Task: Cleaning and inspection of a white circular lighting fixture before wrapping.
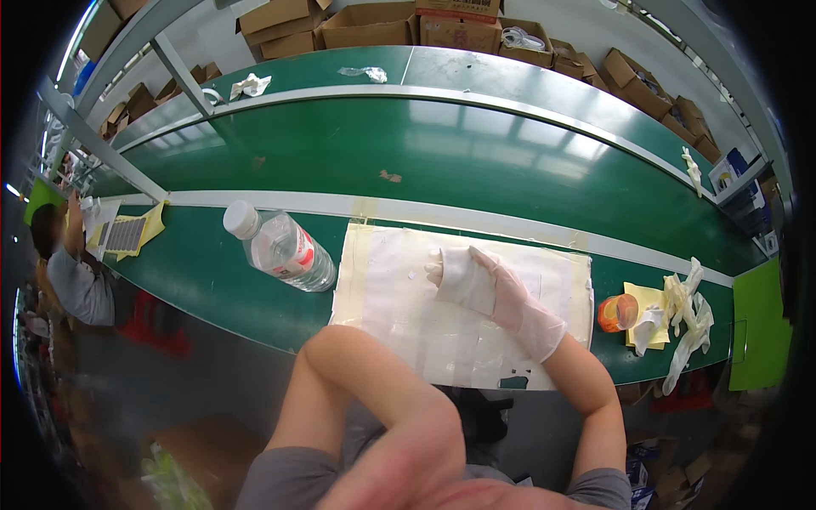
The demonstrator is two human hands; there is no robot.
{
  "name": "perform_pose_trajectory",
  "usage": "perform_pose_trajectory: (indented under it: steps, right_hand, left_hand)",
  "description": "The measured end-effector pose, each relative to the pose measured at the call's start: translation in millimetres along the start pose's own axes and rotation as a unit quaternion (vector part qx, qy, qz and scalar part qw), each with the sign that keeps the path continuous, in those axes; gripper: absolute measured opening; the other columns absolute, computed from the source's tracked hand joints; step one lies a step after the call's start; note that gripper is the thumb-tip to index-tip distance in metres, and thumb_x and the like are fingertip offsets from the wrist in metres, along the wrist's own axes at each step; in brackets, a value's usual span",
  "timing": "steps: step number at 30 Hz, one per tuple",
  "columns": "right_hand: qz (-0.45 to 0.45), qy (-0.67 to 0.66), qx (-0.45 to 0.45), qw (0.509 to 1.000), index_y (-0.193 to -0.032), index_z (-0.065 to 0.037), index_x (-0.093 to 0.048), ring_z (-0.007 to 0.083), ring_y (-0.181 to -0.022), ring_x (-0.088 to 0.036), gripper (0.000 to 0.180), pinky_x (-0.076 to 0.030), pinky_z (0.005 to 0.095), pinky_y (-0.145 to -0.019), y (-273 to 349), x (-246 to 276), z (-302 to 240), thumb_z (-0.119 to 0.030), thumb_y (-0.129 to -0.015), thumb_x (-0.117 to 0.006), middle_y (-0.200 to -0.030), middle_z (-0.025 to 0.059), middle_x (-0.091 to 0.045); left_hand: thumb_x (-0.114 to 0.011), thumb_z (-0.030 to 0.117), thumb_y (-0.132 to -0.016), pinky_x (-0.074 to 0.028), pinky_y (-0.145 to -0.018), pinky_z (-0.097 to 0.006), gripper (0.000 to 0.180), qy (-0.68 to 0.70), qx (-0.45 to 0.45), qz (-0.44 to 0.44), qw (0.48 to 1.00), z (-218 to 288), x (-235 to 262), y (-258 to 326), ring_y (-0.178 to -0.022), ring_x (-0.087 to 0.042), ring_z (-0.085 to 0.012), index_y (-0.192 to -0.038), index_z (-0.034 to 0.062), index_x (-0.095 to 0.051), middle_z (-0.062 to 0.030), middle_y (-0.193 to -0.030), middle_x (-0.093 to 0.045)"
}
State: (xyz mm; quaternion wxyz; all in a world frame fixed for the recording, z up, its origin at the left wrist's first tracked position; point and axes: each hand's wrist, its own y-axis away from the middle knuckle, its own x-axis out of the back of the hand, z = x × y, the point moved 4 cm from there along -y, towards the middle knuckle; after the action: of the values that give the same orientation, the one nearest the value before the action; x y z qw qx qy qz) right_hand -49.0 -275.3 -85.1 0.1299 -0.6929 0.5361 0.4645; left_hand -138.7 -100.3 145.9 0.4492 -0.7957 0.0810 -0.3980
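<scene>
My right hand (514, 306), in a thin whitish glove, rests over a white board (408, 340) on the green bench. It is closed on a white cloth-like piece (467, 279), with the thumb along its upper edge. Several pale fingertips stick out at the left end of that piece; whether they are mine or part of a glove I cannot tell. My left arm bends sharply at the elbow and folds back towards me. At the lower edge my left hand (378, 480) is blurred, and its fingers are hidden.
A clear bottle with a white cap (242, 219) leans left of the board. To the right lie an orange roll (617, 313), yellow sheets (650, 297) and loose gloves (699, 319). Cardboard boxes (367, 25) line the back. Another person (81, 276) sits far left.
</scene>
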Motion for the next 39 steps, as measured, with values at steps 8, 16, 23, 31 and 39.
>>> perform_pose_trajectory:
  steps: [8,16,23,31,39]
  right_hand:
    - [0.033,-0.011,-0.001,0.999,-0.137,0.01,-0.041,0.0348,-0.122,-0.056,0.055,-0.041,0.0462,-0.108,-1,0,-2,-0.033,-0.104,-0.035,-0.132,0.0249,-0.055]
    - [0.057,-0.053,-0.006,0.997,-0.137,0.01,-0.041,0.036,-0.123,-0.055,0.054,-0.041,0.0475,-0.108,-3,-1,-2,-0.033,-0.104,-0.036,-0.133,0.0247,-0.054]
    - [0.064,-0.032,-0.009,0.997,-0.137,0.009,-0.041,0.0355,-0.121,-0.057,0.055,-0.043,0.047,-0.107,-1,-4,-3,-0.034,-0.104,-0.036,-0.133,0.0241,-0.055]
    - [0.065,-0.028,-0.012,0.997,-0.136,0.008,-0.042,0.0356,-0.12,-0.058,0.054,-0.044,0.047,-0.106,-2,-1,-3,-0.034,-0.104,-0.037,-0.132,0.024,-0.056]
    - [0.064,-0.026,-0.011,0.998,-0.138,0.009,-0.041,0.0354,-0.122,-0.056,0.055,-0.042,0.046,-0.108,-2,-2,-2,-0.034,-0.104,-0.036,-0.132,0.025,-0.055]
  left_hand:
    - [-0.035,0.021,-0.106,-0.049,-0.09,-0.022,0.026,-0.041,-0.016,0.026,0.999,17,-2,18,-0.102,-0.06,-0.0116,-0.103,0.0071,-0.057,-0.0058,-0.112,-0.058]
    - [-0.036,0.022,-0.106,-0.049,-0.091,-0.023,0.026,-0.061,-0.025,0.031,0.997,33,-2,29,-0.104,-0.06,-0.0122,-0.105,0.0068,-0.056,-0.0064,-0.113,-0.058]
    - [-0.036,0.022,-0.105,-0.049,-0.092,-0.023,0.025,-0.067,-0.032,0.025,0.997,37,-2,36,-0.105,-0.06,-0.0126,-0.107,0.0066,-0.056,-0.0069,-0.115,-0.058]
    - [-0.037,0.023,-0.105,-0.049,-0.093,-0.024,0.025,-0.069,-0.038,0.016,0.997,33,0,36,-0.106,-0.059,-0.0132,-0.109,0.0063,-0.056,-0.0074,-0.116,-0.059]
    - [-0.038,0.023,-0.105,-0.048,-0.094,-0.025,0.026,-0.074,-0.044,0.014,0.996,32,2,39,-0.108,-0.059,-0.0137,-0.112,0.006,-0.056,-0.008,-0.118,-0.059]
